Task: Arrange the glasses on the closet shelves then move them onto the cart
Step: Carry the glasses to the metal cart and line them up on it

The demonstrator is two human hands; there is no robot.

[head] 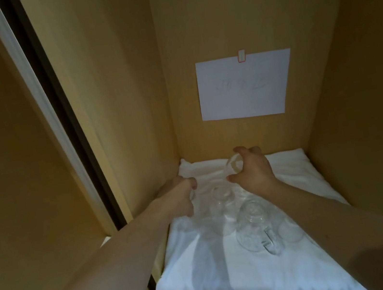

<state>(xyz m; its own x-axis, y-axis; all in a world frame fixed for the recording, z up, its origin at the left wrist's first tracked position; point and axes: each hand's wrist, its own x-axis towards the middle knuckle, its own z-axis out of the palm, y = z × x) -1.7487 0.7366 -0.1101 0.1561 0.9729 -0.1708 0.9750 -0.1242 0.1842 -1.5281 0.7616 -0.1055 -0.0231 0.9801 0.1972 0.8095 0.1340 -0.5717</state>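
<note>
Closet walls (216, 26) of tan board enclose the shelf on three sides, leaving a narrow bay. A white sheet of paper (245, 86) is fixed to the back wall by a small red-edged clip (241, 56); its faint writing cannot be read. A dark door edge with a pale strip (53, 112) runs down the left side. The shelf is covered by a rumpled white cloth (208, 281), bunched against the back wall.

Both forearms reach in from below and take up much of the opening. The right hand (249, 165) is raised at the back of the shelf, thumb and fingers curled round a small clear glass (233, 164) that is tilted with its mouth towards the viewer. The left hand (181, 194) sits near the left wall with fingers curled; something clear shows at its fingertips, but whether it grips this cannot be told.

Between the hands, a clear glass (220, 197) stands on the cloth. Nearer the front, just under the right forearm, a larger clear glass mug (253, 228) with a handle on its near side rests on the cloth. Another pale glass form (290, 232) lies just to the mug's right, partly hidden by the arm. All glassware is transparent and hard to separate from the white cloth.
</note>
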